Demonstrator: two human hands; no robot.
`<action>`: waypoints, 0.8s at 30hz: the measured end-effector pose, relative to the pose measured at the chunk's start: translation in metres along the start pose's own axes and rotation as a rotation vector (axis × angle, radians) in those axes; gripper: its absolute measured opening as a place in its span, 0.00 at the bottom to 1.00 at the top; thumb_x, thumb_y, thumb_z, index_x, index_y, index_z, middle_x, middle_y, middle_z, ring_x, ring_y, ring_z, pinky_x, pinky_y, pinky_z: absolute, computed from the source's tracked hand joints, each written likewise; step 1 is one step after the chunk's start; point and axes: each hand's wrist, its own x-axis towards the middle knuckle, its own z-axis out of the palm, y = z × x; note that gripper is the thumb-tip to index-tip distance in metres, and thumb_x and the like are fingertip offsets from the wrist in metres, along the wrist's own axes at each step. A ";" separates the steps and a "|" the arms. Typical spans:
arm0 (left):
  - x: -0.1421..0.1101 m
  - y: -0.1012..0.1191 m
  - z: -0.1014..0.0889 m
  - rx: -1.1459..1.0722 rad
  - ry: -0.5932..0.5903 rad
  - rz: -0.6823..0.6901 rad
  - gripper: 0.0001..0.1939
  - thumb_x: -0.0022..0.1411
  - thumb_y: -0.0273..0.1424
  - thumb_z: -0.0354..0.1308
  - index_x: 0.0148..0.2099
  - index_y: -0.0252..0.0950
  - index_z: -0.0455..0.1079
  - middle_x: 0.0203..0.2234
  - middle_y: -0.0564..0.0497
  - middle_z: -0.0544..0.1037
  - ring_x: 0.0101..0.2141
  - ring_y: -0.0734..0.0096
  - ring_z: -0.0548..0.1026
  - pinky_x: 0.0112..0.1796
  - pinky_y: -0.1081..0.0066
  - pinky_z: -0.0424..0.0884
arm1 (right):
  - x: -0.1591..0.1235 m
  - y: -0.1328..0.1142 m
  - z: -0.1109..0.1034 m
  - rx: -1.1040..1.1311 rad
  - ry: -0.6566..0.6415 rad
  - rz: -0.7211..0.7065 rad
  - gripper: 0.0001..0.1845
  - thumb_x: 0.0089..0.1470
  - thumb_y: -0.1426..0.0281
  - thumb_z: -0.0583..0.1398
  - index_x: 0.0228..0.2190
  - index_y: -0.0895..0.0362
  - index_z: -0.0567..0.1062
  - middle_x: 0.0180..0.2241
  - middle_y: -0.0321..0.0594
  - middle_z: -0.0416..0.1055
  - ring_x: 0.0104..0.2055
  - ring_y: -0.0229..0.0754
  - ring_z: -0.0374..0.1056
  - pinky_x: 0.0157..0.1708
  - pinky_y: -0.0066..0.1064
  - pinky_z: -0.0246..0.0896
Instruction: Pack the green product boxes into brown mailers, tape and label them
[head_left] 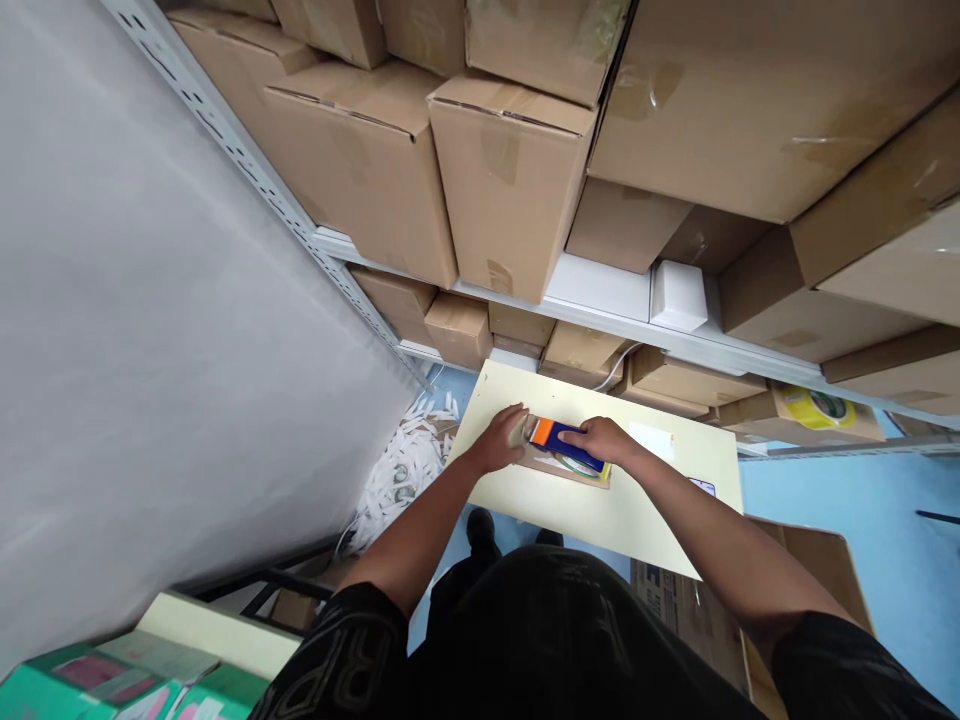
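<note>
A small flat cardboard parcel (551, 464) lies on a pale yellow table (645, 510). My right hand (604, 438) grips a blue and orange tape dispenser (559, 438) with a yellow-green tape roll and presses it onto the parcel. My left hand (501, 438) rests on the parcel's left end, fingers curled over the tape's free end next to the dispenser's orange nose.
Metal shelving (622, 300) stacked with cardboard boxes (510, 190) rises behind the table. A yellow tape roll (817, 407) sits on a box at right. White paper strips (405, 470) litter the blue floor at left. An open carton (817, 560) stands right of the table; green boxes (112, 680) at bottom left.
</note>
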 end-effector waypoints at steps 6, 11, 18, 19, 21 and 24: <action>0.010 0.003 -0.001 0.230 -0.213 0.141 0.58 0.48 0.54 0.73 0.74 0.36 0.56 0.75 0.38 0.48 0.73 0.37 0.45 0.69 0.49 0.52 | -0.001 -0.002 -0.004 -0.017 -0.012 -0.008 0.36 0.53 0.35 0.58 0.26 0.56 0.81 0.28 0.47 0.79 0.31 0.47 0.74 0.28 0.32 0.58; 0.009 -0.008 0.003 0.308 -0.184 0.207 0.55 0.51 0.56 0.71 0.74 0.39 0.57 0.74 0.39 0.52 0.72 0.39 0.48 0.69 0.48 0.50 | -0.005 -0.003 -0.008 -0.024 -0.040 0.000 0.36 0.51 0.34 0.60 0.27 0.56 0.82 0.29 0.47 0.80 0.31 0.48 0.74 0.28 0.32 0.58; 0.011 -0.003 -0.001 0.343 -0.211 0.214 0.54 0.52 0.53 0.72 0.75 0.44 0.55 0.74 0.42 0.53 0.72 0.41 0.50 0.69 0.49 0.50 | -0.013 0.019 -0.015 -0.010 -0.037 0.039 0.36 0.50 0.34 0.59 0.25 0.55 0.81 0.27 0.46 0.79 0.29 0.47 0.73 0.28 0.33 0.57; 0.011 -0.003 -0.001 0.347 -0.210 0.212 0.54 0.52 0.53 0.72 0.75 0.44 0.55 0.74 0.42 0.53 0.72 0.41 0.50 0.69 0.49 0.50 | -0.015 0.024 -0.017 0.005 -0.036 0.050 0.36 0.50 0.34 0.60 0.25 0.55 0.80 0.26 0.46 0.78 0.29 0.47 0.73 0.28 0.33 0.57; 0.011 -0.002 -0.001 0.348 -0.203 0.212 0.54 0.52 0.52 0.72 0.75 0.44 0.56 0.74 0.42 0.53 0.72 0.41 0.50 0.69 0.49 0.51 | -0.021 0.037 -0.023 0.021 -0.030 0.064 0.36 0.50 0.34 0.60 0.23 0.55 0.79 0.26 0.45 0.78 0.29 0.46 0.72 0.28 0.33 0.57; 0.012 -0.003 -0.002 0.341 -0.195 0.223 0.54 0.51 0.53 0.72 0.74 0.43 0.57 0.73 0.42 0.54 0.72 0.41 0.51 0.69 0.50 0.51 | -0.031 0.063 -0.033 0.029 -0.020 0.075 0.37 0.49 0.33 0.59 0.22 0.55 0.78 0.25 0.45 0.77 0.28 0.46 0.72 0.28 0.33 0.56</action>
